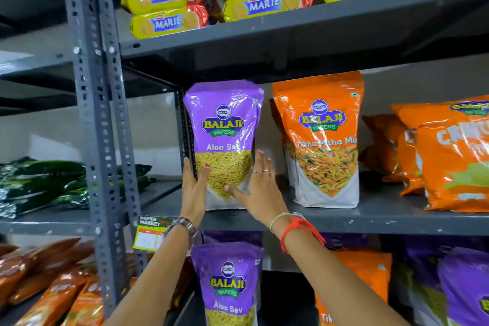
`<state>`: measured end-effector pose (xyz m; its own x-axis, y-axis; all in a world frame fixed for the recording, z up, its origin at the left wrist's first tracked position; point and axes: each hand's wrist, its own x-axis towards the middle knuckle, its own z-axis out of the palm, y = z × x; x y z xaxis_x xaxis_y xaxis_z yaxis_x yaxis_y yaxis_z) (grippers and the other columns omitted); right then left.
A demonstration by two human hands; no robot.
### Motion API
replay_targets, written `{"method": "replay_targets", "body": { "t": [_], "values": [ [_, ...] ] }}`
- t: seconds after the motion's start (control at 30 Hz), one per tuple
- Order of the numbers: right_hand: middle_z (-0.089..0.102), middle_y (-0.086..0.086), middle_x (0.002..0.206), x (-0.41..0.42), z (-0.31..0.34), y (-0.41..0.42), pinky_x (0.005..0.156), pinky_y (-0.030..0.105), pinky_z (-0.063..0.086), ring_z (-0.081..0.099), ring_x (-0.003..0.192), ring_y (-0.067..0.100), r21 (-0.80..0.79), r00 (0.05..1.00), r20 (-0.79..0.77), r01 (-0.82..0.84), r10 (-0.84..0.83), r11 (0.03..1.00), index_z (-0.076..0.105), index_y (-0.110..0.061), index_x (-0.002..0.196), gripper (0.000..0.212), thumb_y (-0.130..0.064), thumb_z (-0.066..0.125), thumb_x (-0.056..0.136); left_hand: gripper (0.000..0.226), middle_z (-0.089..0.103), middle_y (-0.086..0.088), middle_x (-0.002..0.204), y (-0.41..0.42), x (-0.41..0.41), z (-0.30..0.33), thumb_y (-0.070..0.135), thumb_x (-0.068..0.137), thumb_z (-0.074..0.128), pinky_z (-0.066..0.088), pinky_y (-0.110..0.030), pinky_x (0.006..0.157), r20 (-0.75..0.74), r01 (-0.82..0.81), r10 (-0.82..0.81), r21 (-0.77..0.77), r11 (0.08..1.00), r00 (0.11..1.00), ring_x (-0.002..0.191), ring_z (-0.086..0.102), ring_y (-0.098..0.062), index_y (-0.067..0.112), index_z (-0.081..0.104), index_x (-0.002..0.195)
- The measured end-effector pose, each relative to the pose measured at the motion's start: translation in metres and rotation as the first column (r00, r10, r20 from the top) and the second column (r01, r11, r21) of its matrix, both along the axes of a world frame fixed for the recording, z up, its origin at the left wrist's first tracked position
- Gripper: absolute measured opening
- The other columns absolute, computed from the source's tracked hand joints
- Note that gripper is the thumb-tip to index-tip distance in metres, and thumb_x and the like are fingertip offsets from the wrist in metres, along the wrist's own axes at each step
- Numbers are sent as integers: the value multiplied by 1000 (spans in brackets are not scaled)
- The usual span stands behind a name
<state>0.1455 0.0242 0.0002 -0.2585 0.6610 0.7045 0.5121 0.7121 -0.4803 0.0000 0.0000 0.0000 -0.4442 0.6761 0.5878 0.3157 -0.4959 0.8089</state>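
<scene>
Two hands meet on the purple Aloo Sev packet [225, 124], upright at the left end of the middle shelf [370, 217]: the left hand [194, 188] pinches its left edge, thumb in front; the right hand [260, 190] presses straight-fingered against its right side, near the orange Tikha Mitha packet [321, 140]
</scene>
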Motion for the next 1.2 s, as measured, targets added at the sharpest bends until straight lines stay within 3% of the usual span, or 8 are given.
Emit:
{"method": "replay_targets", "body": {
  "t": [0.13,0.2,0.33,0.4,0.53,0.77,0.97,1.2],
  "values": [
    [21,20,155,-19,6,9,116,43,25,20,143,36,-220,987,-154,-86,52,972,0,1,147,119,-45,78,69,70,44,-5,139,12,-9,15,46,80,52,32,-38,111,323,226,-206,-26,974,924,124,46,-22,10,33,137],
    [36,20,147,-26,4,13,110,48,37,36,136,37,-264,975,-220,-96,37,960,10,-3,146,118,-47,81,63,46,55,-13,128,15,-12,16,29,89,46,44,-39,99,301,254,-220,-79,964,928,108,58,-27,5,43,129],
    [55,18,128,-27,4,19,96,48,48,55,119,35,-252,965,-259,-100,32,962,35,-6,126,91,-42,85,58,24,58,-8,109,15,-19,19,9,91,44,49,-27,81,196,256,-233,-101,962,953,81,61,-12,7,51,113],
    [58,17,127,-24,5,16,94,44,49,57,116,35,-257,964,-262,-115,45,959,38,-7,121,84,-38,86,59,15,57,-11,112,12,-19,19,8,90,46,48,-34,88,178,244,-222,-115,963,959,81,61,-13,12,53,102],
    [60,15,125,-14,6,-1,91,39,48,58,116,35,-237,958,-280,-131,62,963,39,-8,122,82,-37,86,61,36,55,-12,114,-5,-10,20,12,88,50,41,-42,102,136,163,-143,-148,976,980,101,54,-23,-2,43,120],
    [64,11,121,10,-2,-52,93,42,50,59,114,32,-140,953,-286,-141,96,980,43,-15,122,81,-44,85,59,35,61,-19,120,-63,1,10,16,84,57,44,-53,100,75,215,-208,-115,970,975,104,59,-28,2,51,116],
    [65,5,117,35,-31,-94,95,38,49,60,111,23,-134,930,-332,-213,159,968,44,-20,122,82,-44,86,56,45,69,-3,101,-122,12,-8,27,59,74,52,-40,84,59,296,-290,-158,942,955,96,64,-23,16,61,101],
    [64,-12,108,67,-115,-105,93,28,52,61,101,-4,-304,912,-352,-324,211,896,45,-18,116,78,-26,90,54,43,70,-8,98,-147,30,-75,4,59,80,57,-34,79,0,226,-238,-307,924,971,88,67,-16,13,63,98]
  ]
}}
